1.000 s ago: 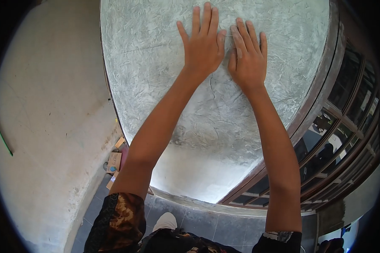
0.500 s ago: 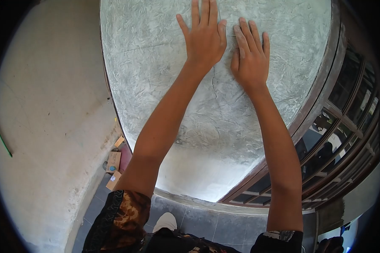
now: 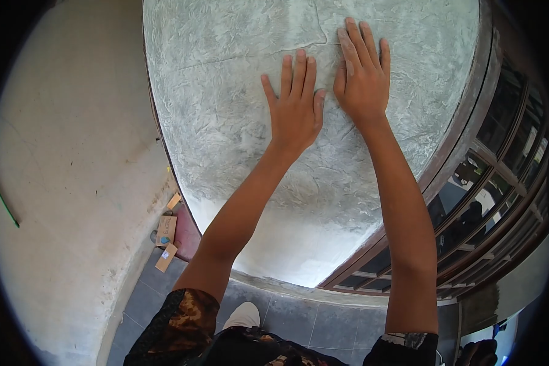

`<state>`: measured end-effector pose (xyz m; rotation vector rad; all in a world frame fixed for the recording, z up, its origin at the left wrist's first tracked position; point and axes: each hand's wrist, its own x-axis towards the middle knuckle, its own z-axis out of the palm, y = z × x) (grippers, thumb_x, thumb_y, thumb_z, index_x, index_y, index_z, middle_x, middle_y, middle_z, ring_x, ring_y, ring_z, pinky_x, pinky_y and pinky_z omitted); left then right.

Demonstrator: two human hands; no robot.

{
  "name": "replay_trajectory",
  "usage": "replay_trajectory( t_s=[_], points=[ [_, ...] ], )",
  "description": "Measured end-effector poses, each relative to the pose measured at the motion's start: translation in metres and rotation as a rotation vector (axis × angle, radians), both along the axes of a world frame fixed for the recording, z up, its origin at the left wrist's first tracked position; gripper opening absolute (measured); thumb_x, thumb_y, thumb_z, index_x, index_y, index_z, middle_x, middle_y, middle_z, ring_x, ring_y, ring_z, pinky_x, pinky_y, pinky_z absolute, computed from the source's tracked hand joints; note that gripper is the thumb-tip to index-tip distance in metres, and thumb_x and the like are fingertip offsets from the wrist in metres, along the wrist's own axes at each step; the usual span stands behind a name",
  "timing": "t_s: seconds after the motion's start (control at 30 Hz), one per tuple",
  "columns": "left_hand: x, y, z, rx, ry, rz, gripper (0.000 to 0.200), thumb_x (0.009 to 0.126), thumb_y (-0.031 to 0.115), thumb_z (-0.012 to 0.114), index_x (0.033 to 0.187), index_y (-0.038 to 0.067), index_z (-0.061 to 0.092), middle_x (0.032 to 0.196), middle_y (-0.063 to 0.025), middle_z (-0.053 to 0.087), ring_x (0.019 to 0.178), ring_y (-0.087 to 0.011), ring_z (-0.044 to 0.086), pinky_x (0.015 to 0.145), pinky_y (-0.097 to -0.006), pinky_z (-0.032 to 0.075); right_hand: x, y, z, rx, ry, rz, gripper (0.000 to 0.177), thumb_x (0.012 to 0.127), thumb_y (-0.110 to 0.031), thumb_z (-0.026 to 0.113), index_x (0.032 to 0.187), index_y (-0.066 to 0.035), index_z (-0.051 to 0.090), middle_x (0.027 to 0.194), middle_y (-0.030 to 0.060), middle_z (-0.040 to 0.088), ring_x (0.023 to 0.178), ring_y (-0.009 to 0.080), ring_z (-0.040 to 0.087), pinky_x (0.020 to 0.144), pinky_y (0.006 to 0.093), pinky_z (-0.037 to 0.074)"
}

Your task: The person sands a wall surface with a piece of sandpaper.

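Before me is a grey-green plastered wall (image 3: 238,91) with a rough, swirled texture and thin raised lines. My left hand (image 3: 294,113) lies flat on it near the middle, fingers spread and pointing up. To its right and slightly higher, my right hand (image 3: 365,82) also rests flat on the plaster, its fingers extended and a pale dusty smear on the index finger. Neither hand holds anything. Lower down, the wall turns smoother and whiter.
On the right stands a dark wooden frame with glass panes (image 3: 470,183). A plain beige wall (image 3: 73,140) fills the left, with a green strip (image 3: 5,201) on it. Cardboard boxes (image 3: 166,230) sit on the grey tiled floor (image 3: 287,317), near my pale shoe (image 3: 244,315).
My left hand has slid down the plaster, from the top edge of view to beside and below the right hand. The right hand has shifted up very slightly.
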<state>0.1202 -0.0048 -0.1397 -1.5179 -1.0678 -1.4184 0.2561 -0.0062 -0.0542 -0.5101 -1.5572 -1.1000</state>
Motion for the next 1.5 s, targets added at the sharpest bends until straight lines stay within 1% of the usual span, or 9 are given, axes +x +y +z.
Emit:
replay_trajectory(
  t_s=[0.2, 0.33, 0.5, 0.73, 0.9, 1.13, 1.27, 1.43, 1.5],
  points=[
    [-0.027, 0.005, 0.132, 0.233, 0.025, -0.106, 0.058, 0.105, 0.031, 0.049, 0.155, 0.003, 0.042, 0.164, -0.0124, 0.038, 0.154, -0.035, 0.03, 0.118, -0.0736, 0.013, 0.001, 0.0, 0.005, 0.033, -0.019, -0.083, 0.05, 0.087, -0.012, 0.059, 0.137, -0.006, 0.062, 0.155, 0.0074, 0.052, 0.148, 0.0267, 0.043, 0.123, 0.0557, 0.026],
    [-0.014, -0.005, 0.005, 0.027, 0.032, -0.076, 0.06, 0.109, 0.033, 0.041, 0.162, 0.007, 0.031, 0.17, -0.0133, 0.029, 0.158, -0.0347, 0.02, 0.118, -0.0745, 0.009, 0.0, -0.001, 0.005, 0.025, -0.011, -0.041, 0.051, 0.09, -0.01, 0.057, 0.14, -0.008, 0.06, 0.157, 0.0063, 0.051, 0.15, 0.0258, 0.041, 0.124, 0.0547, 0.025],
    [-0.024, 0.003, 0.122, 0.179, 0.061, -0.035, 0.058, 0.105, 0.031, 0.047, 0.156, 0.002, 0.041, 0.164, -0.014, 0.037, 0.155, -0.035, 0.028, 0.118, -0.0731, 0.013, -0.001, 0.001, 0.006, 0.016, 0.004, -0.027, 0.052, 0.092, -0.007, 0.055, 0.144, -0.01, 0.057, 0.158, 0.0047, 0.05, 0.151, 0.0252, 0.041, 0.124, 0.0537, 0.024],
    [-0.012, 0.001, -0.001, 0.024, 0.042, -0.073, 0.06, 0.108, 0.03, 0.042, 0.161, 0.004, 0.032, 0.169, -0.0156, 0.029, 0.157, -0.037, 0.022, 0.119, -0.073, 0.007, 0.002, 0.0, 0.002, 0.021, -0.018, -0.015, 0.053, 0.092, -0.007, 0.055, 0.144, -0.011, 0.057, 0.159, 0.0038, 0.05, 0.151, 0.0248, 0.041, 0.124, 0.0534, 0.024],
    [-0.019, -0.004, 0.141, 0.129, 0.045, 0.021, 0.059, 0.109, 0.025, 0.039, 0.16, -0.002, 0.03, 0.169, -0.0183, 0.027, 0.156, -0.0371, 0.023, 0.123, -0.0647, 0.014, 0.0, -0.001, 0.004, 0.009, 0.007, -0.029, 0.053, 0.091, -0.007, 0.056, 0.144, -0.011, 0.057, 0.159, 0.0044, 0.05, 0.151, 0.0248, 0.041, 0.124, 0.0531, 0.024],
    [-0.014, 0.001, 0.049, 0.089, 0.112, -0.103, 0.058, 0.108, 0.028, 0.042, 0.161, 0.006, 0.034, 0.17, -0.0123, 0.028, 0.159, -0.0339, 0.02, 0.121, -0.0693, 0.006, 0.001, 0.002, 0.002, 0.032, 0.011, -0.029, 0.047, 0.089, -0.013, 0.058, 0.135, -0.007, 0.064, 0.155, 0.0067, 0.053, 0.149, 0.0249, 0.042, 0.123, 0.0543, 0.026],
    [-0.022, 0.0, 0.152, 0.148, 0.155, 0.031, 0.059, 0.108, 0.025, 0.039, 0.16, -0.002, 0.03, 0.17, -0.0177, 0.025, 0.156, -0.0371, 0.022, 0.123, -0.065, 0.013, 0.002, 0.003, 0.004, 0.039, 0.001, -0.034, 0.046, 0.088, -0.013, 0.058, 0.134, -0.007, 0.065, 0.155, 0.0065, 0.053, 0.149, 0.024, 0.042, 0.124, 0.0536, 0.026],
    [-0.028, -0.012, 0.023, 0.033, 0.174, -0.14, 0.06, 0.107, 0.03, 0.045, 0.161, 0.007, 0.034, 0.17, -0.0101, 0.029, 0.159, -0.0315, 0.021, 0.121, -0.0688, 0.007, 0.003, 0.0, 0.005, 0.022, -0.002, 0.015, 0.048, 0.09, -0.008, 0.057, 0.137, -0.008, 0.062, 0.156, 0.0055, 0.053, 0.149, 0.0237, 0.042, 0.124, 0.0531, 0.026],
    [-0.032, -0.001, 0.039, 0.061, 0.208, -0.103, 0.06, 0.107, 0.03, 0.046, 0.161, 0.007, 0.034, 0.17, -0.01, 0.03, 0.158, -0.0314, 0.021, 0.121, -0.0691, 0.008, 0.001, 0.0, 0.002, 0.025, 0.022, 0.019, 0.051, 0.091, -0.004, 0.055, 0.141, -0.009, 0.06, 0.157, 0.0046, 0.052, 0.15, 0.0234, 0.042, 0.124, 0.0526, 0.026]
  ],
)
